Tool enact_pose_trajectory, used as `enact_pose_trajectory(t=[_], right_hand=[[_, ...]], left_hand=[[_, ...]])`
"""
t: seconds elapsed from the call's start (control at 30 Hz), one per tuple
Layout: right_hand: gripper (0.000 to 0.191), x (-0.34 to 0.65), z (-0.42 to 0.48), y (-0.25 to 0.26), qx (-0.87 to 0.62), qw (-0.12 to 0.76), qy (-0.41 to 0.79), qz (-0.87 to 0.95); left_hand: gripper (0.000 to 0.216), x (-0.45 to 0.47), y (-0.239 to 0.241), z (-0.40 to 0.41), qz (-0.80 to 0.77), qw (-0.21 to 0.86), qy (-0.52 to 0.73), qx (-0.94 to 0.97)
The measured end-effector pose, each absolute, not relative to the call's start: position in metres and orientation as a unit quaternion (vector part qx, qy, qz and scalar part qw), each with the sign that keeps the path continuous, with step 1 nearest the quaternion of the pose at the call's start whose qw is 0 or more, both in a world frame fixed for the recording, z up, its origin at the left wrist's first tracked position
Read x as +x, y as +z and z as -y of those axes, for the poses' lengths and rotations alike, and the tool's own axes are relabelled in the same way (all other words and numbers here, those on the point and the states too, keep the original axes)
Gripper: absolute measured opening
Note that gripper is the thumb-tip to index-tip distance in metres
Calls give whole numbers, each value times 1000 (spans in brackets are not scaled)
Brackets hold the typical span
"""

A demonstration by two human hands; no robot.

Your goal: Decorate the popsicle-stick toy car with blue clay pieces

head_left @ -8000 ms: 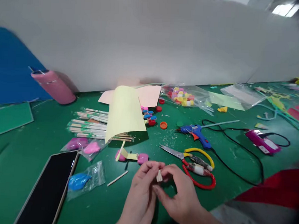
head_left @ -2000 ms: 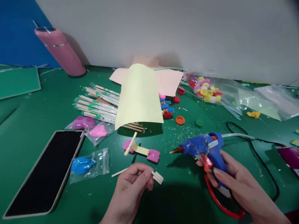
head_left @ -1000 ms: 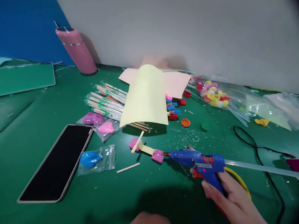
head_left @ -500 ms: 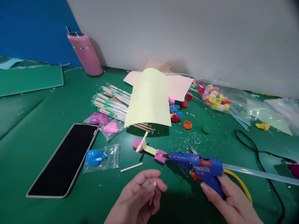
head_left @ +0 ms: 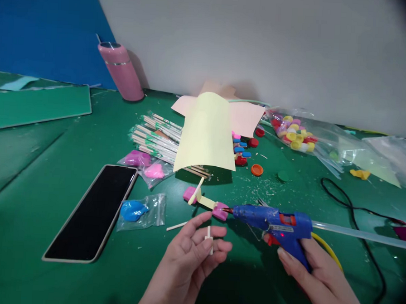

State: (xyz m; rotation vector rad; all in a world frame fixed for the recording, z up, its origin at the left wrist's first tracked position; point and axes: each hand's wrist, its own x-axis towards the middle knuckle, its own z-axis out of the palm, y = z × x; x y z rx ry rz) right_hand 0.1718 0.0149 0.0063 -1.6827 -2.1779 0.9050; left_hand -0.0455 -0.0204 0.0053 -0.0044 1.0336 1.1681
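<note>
My right hand (head_left: 316, 267) grips a blue hot glue gun (head_left: 270, 221), a clear glue stick running out of its back. The nozzle tip touches or nearly touches the right pink block (head_left: 220, 211) of a small assembly. A pale yellow strip (head_left: 207, 202) joins that block to a second pink block (head_left: 189, 194), where a pale stick leans up at a slant. Below, my left hand (head_left: 194, 256) is turned palm up, pinching a short white stick (head_left: 209, 234) with a small crosspiece between thumb and fingers. Another thin white stick (head_left: 176, 226) lies beside the left fingers, partly hidden.
A phone (head_left: 91, 214) and a bag of blue clay (head_left: 135, 210) lie left. Behind are wrapped sticks (head_left: 156, 140), a curved yellow paper sheet (head_left: 207, 134), a bag of bottle caps (head_left: 294, 134) and a pink bottle (head_left: 122, 70). A black cable (head_left: 350, 205) trails right.
My left hand has turned and opened its fingers somewhat, bringing the short white stick into clear view. The glue gun stays at the right pink block. The whole view has shifted slightly.
</note>
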Motion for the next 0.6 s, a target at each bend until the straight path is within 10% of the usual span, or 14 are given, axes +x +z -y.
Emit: enact_pose_trajectory(t=[0.6], right_hand=[[26,181,-2,18,-595,191,429,652]], left_hand=[[23,-34,0,24,-441,724,529,41]])
